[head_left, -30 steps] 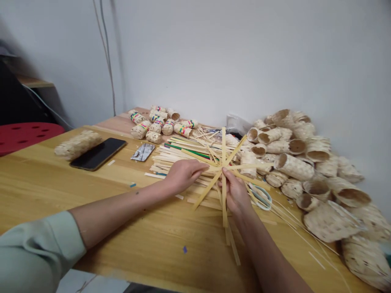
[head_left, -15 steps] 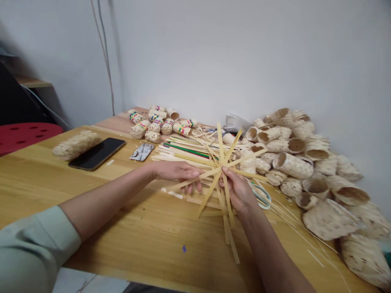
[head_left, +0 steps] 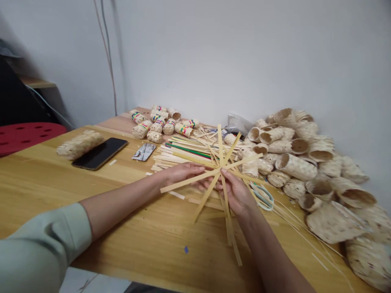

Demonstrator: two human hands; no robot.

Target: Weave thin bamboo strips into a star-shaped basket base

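Observation:
A star of crossed pale bamboo strips [head_left: 229, 157] is held above the table, its strips fanning out from one crossing point. My right hand [head_left: 237, 191] pinches that crossing, thumb on top and fingers underneath. From the left, my left hand [head_left: 180, 173] reaches in behind the strips near the crossing, its thumb above and its fingers below; strips hide part of its grip. Beyond the hands lies a pile of loose strips [head_left: 186, 151], mostly pale with a few green and red ones. Light-coloured scissor handles [head_left: 265, 198] show to the right of my right hand.
Woven bamboo tubes [head_left: 296, 167] are heaped along the right side by the wall. Smaller tubes with coloured bands [head_left: 157, 124] sit at the back. A phone [head_left: 100, 154], a woven tube [head_left: 80, 144] and a silver packet [head_left: 144, 151] lie on the left.
My left hand has moved right and inward, from a strip's outer end to behind the strips near the crossing. My right hand keeps its pinch. The view has shifted slightly.

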